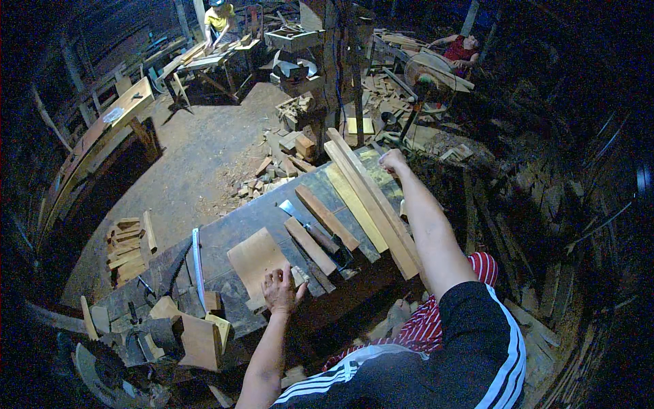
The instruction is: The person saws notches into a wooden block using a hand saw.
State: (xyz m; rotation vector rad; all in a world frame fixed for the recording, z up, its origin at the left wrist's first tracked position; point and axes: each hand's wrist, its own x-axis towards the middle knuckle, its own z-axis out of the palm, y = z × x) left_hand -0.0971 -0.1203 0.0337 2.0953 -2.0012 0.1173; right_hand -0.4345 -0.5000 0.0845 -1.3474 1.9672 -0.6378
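My left hand [278, 293] rests at the near edge of a thin tan wooden board [255, 259], its fingers spread. Against its thumb side lies a small pale block [298, 275]. My right arm reaches out to the bench's far right end, where my right hand [392, 161] is closed; whatever it may hold is too small to make out. Between the hands lie two long light wood strips [373, 198], a yellowish strip [355, 210], a brown wood bar [327, 217] and a chisel-like tool [306, 223] with a bright blade. All rest on the dark workbench [231, 225].
A curved metal strip [198, 269], wood offcuts [197, 341] and a toothed circular blade [99, 368] are at the left end. Scrap wood [272, 163] lies beyond the bench. A post [334, 75] rises behind it. Two people [219, 24] are farther off, near a fan [428, 75].
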